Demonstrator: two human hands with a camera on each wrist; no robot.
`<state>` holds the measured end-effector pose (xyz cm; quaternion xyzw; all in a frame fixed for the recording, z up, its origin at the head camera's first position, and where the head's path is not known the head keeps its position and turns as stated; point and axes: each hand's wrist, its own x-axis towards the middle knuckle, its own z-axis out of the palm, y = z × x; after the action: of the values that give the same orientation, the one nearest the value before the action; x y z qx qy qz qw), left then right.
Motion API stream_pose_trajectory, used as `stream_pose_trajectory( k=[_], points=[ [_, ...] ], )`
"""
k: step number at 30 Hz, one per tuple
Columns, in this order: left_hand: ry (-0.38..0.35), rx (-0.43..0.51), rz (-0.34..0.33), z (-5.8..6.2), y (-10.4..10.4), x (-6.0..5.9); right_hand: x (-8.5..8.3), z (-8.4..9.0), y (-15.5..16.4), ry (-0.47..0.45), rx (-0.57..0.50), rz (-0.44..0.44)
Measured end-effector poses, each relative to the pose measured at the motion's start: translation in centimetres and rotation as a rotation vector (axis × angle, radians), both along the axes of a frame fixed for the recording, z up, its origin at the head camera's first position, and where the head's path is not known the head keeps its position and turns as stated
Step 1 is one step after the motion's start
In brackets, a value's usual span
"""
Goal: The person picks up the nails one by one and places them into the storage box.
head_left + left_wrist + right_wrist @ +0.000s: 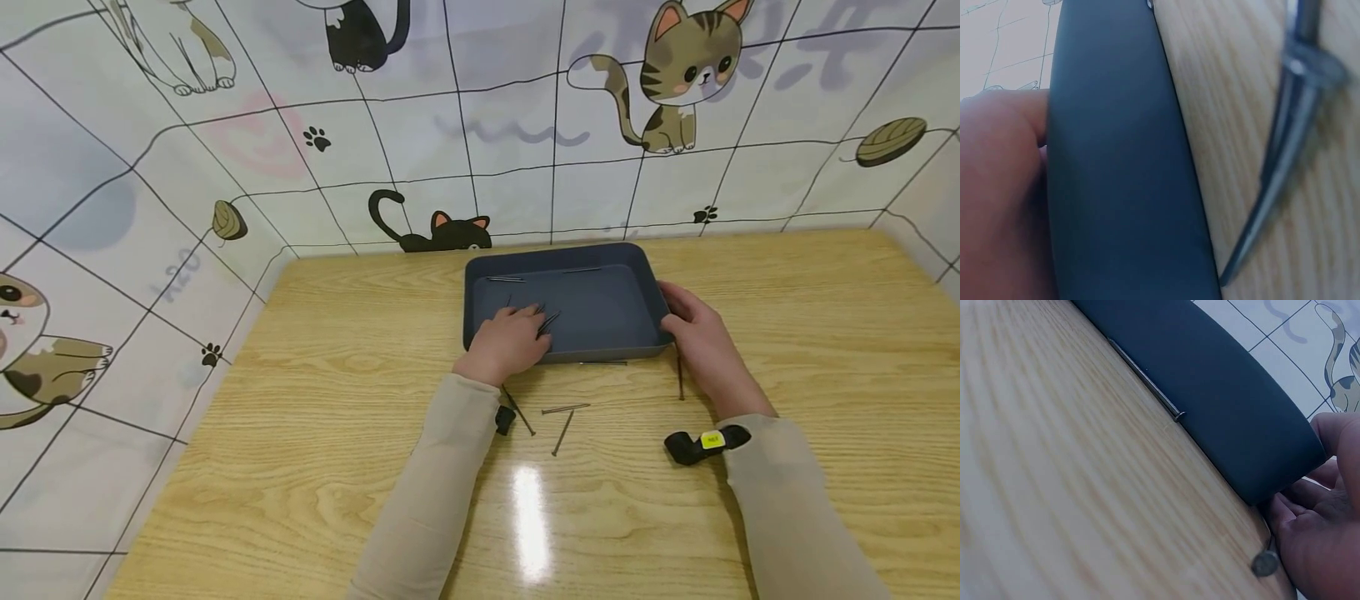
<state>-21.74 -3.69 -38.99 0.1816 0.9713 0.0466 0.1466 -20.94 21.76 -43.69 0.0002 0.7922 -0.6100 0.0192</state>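
The right hand (705, 342) gripped the tray (607, 308) near three o'clock; whether the left hand (510, 340), inside at eight, pinched anything I couldn't tell. Gathering nails seemed the step in hand, and the next move probably called for a steady tray. It held several nails (506, 279); loose nails (566, 409) lay outside around six o'clock (one just beside the near wall).

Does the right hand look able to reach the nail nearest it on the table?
Probably yes: the nail lies just beside the right hand, nothing covering its head. That hand is holding the tray's edge, though, so it would likely have to let go first.
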Motion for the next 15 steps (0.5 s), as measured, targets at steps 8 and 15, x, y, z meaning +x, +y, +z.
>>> stream_pose_trajectory(
  k=[8,15],
  points=[
    [-0.002,0.011,-0.005,-0.11,-0.08,-0.07,0.01,-0.05,0.0,0.004,0.005,0.0],
    [-0.02,0.041,0.002,-0.37,-0.26,-0.23,-0.01,-0.22,0.01,0.003,0.005,-0.001]
  ],
)
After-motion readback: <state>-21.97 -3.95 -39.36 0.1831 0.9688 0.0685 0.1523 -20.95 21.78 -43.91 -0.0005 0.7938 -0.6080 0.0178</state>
